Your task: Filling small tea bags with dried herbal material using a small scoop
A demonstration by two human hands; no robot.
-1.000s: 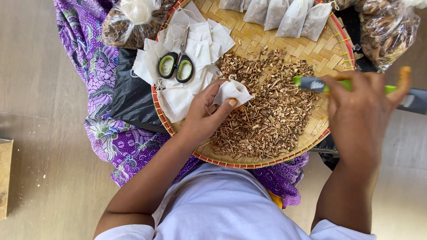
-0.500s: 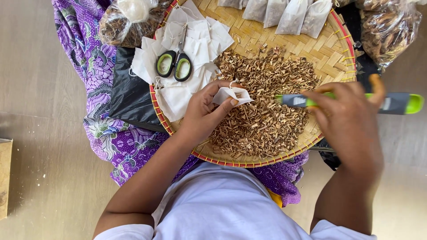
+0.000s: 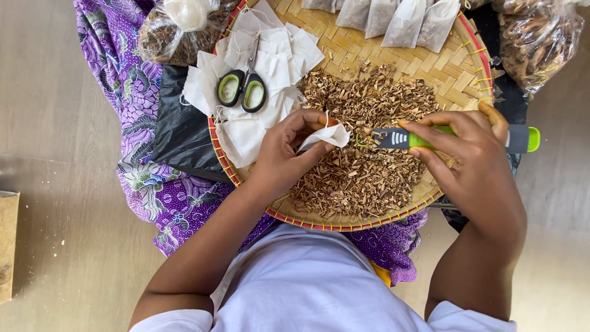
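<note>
Pouch [image 3: 327, 136], small, white and cloth, sits pinched open in your left hand [image 3: 289, 154], fingers curled narrowly around its mouth, over the heap of dried herb pieces [image 3: 362, 154]. Your right hand [image 3: 473, 166] has swung in from the tray's right edge, fingers closed on the grey and green scoop [image 3: 430, 139], whose tip now nearly meets the pouch mouth; whether it carries herbs, you cannot tell. The round woven tray [image 3: 455, 74] holds the loose heap, a stack of empty pouches [image 3: 270, 104] with scissors [image 3: 241, 91] on top, and filled pouches [image 3: 399, 18] along its far rim. Clear bags of dried material [image 3: 534, 43] lie beside it.
</note>
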